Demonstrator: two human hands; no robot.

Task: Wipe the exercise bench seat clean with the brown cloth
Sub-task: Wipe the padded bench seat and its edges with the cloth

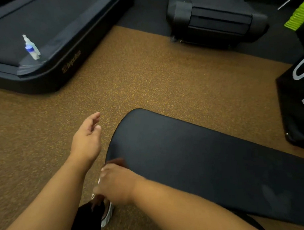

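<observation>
The black padded bench seat stretches from the centre to the right edge of the view. My right hand is at the seat's near left corner and grips the brown cloth. Only a small blurred patch of the cloth shows above my fingers, with another bit hanging below the hand. My left hand hovers over the floor just left of the seat, fingers relaxed and holding nothing.
A treadmill lies at the upper left with a small spray bottle standing on its deck. Another black machine is at the top, and a black stand at the right. Speckled brown floor lies between. My shoe is below the hands.
</observation>
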